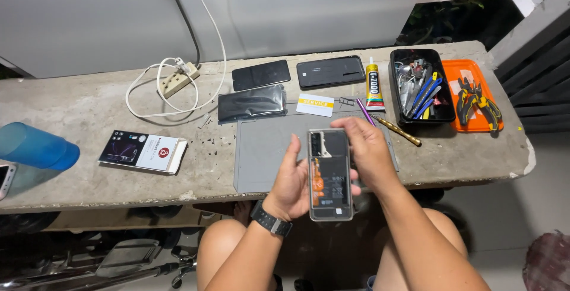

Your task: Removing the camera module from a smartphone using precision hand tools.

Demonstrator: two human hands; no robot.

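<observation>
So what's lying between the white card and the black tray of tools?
In the head view, a glue tube stands between the white card and the black tool tray, with a purple tool just below it.

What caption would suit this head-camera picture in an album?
Two bare hands, left and right, hold an opened smartphone above a grey work mat.

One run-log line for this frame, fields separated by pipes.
left hand: cradles opened phone from below | right hand: grips its upper right edge | phone: above grey mat, back cover off | nearby: glue tube, tool tray
</observation>
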